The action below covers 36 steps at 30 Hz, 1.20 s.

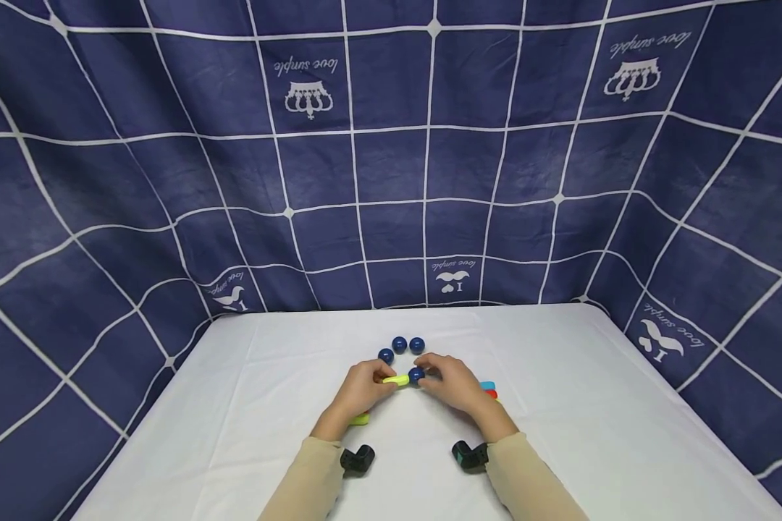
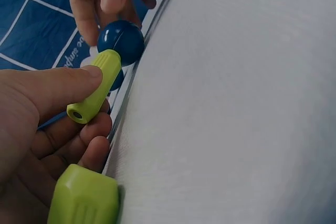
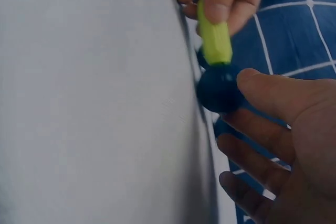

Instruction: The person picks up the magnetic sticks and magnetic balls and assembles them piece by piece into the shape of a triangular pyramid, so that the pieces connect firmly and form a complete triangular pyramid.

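Observation:
My left hand [image 1: 360,391] pinches a yellow-green ribbed rod [image 2: 100,87] between thumb and fingers; a small hole shows in its near end. The rod's other end touches a glossy dark blue ball [image 3: 219,88]. On that ball's other side, my right hand [image 1: 455,383] pinches it with thumb and index finger, the remaining fingers loosely spread. Just beyond the hands, further blue balls lie on the white table: one on the left [image 1: 386,355], one in the middle [image 1: 400,344] and one on the right [image 1: 417,345].
Beside my left wrist lies another yellow-green piece [image 1: 360,419], partly hidden. A blue piece [image 1: 487,386] and a red piece [image 1: 492,394] poke out past my right hand, with a bit of yellow. A dark blue checked cloth [image 1: 391,166] hangs behind the white table [image 1: 267,405].

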{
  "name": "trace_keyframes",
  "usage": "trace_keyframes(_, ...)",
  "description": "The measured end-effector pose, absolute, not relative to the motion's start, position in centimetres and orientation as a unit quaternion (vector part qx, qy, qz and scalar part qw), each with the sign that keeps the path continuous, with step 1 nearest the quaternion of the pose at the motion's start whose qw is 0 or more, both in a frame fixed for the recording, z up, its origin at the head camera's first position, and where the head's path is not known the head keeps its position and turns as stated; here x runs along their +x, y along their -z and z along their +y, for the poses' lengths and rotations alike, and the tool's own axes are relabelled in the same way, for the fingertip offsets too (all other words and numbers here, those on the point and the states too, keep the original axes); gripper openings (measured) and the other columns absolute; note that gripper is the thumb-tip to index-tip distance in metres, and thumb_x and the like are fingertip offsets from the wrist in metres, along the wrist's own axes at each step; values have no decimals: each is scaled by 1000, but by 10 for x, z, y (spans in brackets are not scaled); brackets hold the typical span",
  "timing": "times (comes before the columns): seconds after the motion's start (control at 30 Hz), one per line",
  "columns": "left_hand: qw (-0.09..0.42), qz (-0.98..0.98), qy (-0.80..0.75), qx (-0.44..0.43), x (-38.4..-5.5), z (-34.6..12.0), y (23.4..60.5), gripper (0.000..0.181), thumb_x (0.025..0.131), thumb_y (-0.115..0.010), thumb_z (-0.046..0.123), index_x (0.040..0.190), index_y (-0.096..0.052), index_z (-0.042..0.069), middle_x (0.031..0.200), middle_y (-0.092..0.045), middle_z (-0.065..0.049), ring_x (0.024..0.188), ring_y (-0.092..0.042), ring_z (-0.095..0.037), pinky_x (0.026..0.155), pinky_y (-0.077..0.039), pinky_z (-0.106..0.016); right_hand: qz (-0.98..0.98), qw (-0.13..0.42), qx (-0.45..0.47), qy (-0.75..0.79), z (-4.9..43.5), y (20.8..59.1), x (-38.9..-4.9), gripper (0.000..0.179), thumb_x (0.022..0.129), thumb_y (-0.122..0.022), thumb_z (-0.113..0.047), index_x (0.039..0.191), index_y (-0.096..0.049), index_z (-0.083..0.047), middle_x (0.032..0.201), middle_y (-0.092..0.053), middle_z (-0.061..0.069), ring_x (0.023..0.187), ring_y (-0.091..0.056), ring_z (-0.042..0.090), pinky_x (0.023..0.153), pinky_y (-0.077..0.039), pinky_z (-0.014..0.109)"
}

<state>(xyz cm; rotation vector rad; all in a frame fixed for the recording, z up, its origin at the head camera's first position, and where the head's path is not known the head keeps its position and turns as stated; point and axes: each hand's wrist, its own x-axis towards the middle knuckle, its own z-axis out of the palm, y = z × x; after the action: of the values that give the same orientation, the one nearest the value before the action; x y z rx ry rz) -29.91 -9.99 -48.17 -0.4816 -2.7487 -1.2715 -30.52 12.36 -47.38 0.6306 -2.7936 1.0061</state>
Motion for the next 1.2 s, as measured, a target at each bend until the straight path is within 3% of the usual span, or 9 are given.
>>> trace_keyframes(0.17,41,-891,429,-140,-297,-99,483,12,83,-80,13,93,-73,12,91,-71,-2,79,-59,-10,71,-50,-24,-910,27,179,-373,146,457,-307,30,91,-72,-17,121,-68,-15,119,-71,1,109,-65,23,96,-51,46)
trace_keyframes(0.43,38,-888,434,-146,-297,-100,484,12,84,-79,13,93,-70,11,93,-71,-4,80,-61,-10,72,-51,-24,-912,-3,156,-380,184,437,-308,29,93,-70,-17,122,-68,-11,113,-71,6,101,-63,21,88,-54,39)
trace_keyframes(0.8,45,-887,436,-144,-297,-100,486,12,84,-79,13,92,-70,11,91,-71,-4,78,-61,-9,70,-51,-23,-919,-81,120,-368,215,445,-306,23,89,-74,-16,111,-74,-11,98,-67,2,89,-54,18,78,-47,30)
trace_keyframes(1.2,39,-891,433,-130,-298,-99,487,13,84,-79,14,93,-70,12,91,-70,-3,79,-60,-9,72,-51,-24,-916,-114,115,-368,225,454,-304,11,89,-72,-13,99,-78,-13,105,-73,2,97,-58,19,95,-51,46)
